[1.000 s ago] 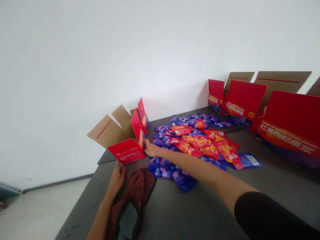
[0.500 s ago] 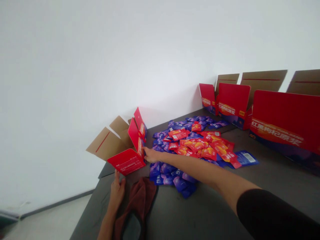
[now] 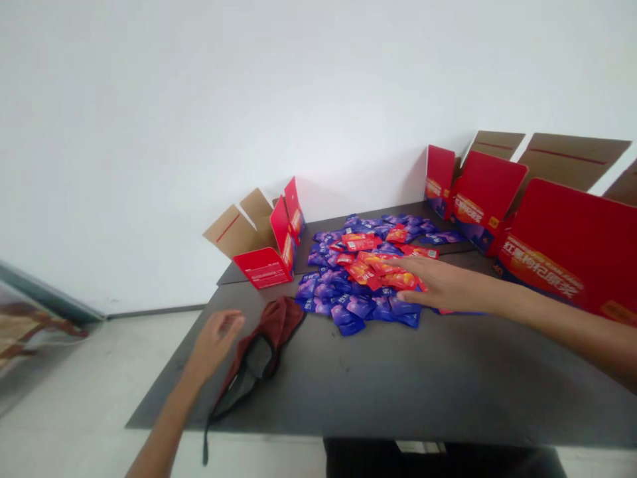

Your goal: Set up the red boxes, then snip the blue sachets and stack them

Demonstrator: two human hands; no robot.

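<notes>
My right hand [image 3: 432,284], fingers stretched out and empty, hovers over the right part of a pile of sachets. Red sachets [image 3: 361,272] lie on top, and purple-blue sachets [image 3: 348,307] spread around and under them. My left hand [image 3: 215,344] is in the air over the table's left side, fingers loosely bent and nothing seen in it. Beside it lies a crumpled brown cloth [image 3: 279,317] with dark edging and a strap hanging over the table edge. An open red carton [image 3: 266,265] with raised flaps stands beyond the left hand.
Several more open red cartons [image 3: 552,239] line the right side of the dark table [image 3: 368,385]. A white wall [image 3: 318,99] rises behind. The table's front edge runs near my body, and pale floor [image 3: 99,372] shows at the left.
My right hand has left the left carton and moved right, over the sachets. My left hand has drawn back from that carton's front flap. The view has shifted back, showing more table.
</notes>
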